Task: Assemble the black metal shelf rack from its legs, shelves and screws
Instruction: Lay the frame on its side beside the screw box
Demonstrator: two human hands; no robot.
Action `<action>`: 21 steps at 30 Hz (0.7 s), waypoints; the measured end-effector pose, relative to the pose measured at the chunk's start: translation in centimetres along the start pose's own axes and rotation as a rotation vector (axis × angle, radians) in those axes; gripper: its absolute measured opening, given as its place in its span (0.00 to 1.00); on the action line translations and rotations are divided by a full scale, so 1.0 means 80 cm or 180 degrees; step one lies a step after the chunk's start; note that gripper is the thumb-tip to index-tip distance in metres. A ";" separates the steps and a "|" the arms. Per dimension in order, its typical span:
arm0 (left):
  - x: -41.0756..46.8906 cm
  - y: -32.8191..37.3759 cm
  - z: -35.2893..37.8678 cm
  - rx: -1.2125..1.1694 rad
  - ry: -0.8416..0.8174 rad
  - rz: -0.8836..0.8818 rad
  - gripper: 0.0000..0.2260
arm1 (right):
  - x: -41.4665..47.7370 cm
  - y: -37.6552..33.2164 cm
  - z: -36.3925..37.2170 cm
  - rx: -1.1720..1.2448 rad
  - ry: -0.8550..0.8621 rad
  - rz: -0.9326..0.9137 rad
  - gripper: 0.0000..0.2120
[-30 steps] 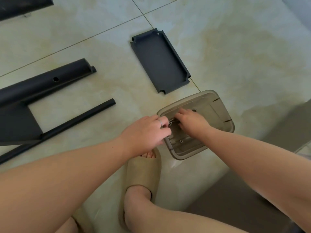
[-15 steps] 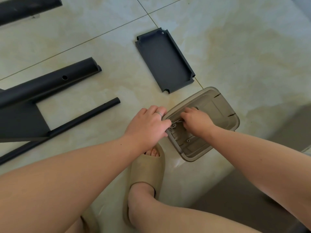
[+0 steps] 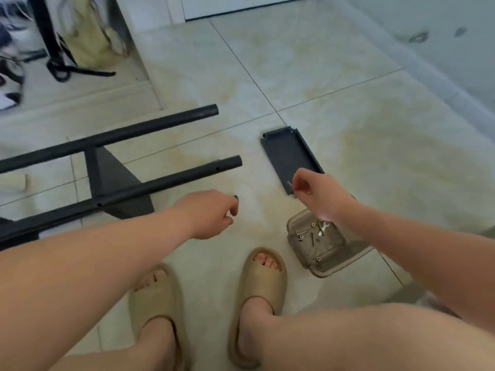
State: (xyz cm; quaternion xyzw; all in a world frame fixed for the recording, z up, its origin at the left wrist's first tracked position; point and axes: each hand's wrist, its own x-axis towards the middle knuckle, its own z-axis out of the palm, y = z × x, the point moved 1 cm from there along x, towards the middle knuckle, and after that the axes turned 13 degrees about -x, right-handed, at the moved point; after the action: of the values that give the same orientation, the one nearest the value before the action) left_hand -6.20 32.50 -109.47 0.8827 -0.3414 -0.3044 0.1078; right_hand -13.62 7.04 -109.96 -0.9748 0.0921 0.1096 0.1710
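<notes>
Pinching a silver screw (image 3: 289,185) between thumb and forefinger, the right hand (image 3: 314,195) hovers over the near end of the loose black shelf (image 3: 288,156), just beyond the plastic tray (image 3: 345,266) holding more screws (image 3: 312,238) on the floor. The left hand (image 3: 210,213) hangs right of the nearer leg (image 3: 171,178), its grip curled narrow (whether it holds the dark speck at its fingertips cannot be told). Doing this step well likely means lining the shelf's corner up with the leg's hole (image 3: 217,169) first, then starting the screw straight by hand.
</notes>
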 end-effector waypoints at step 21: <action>-0.161 -0.293 -0.077 -0.2192 0.0858 -0.1425 0.22 | 0.050 -0.370 0.046 0.0680 -0.0780 -0.0988 0.06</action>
State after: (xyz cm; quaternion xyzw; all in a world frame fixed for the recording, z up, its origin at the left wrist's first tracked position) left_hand 2.69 58.43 -107.95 0.8794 -0.0028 -0.2984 0.3710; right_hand -4.01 35.13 -105.01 -0.9330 -0.0694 0.1891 0.2981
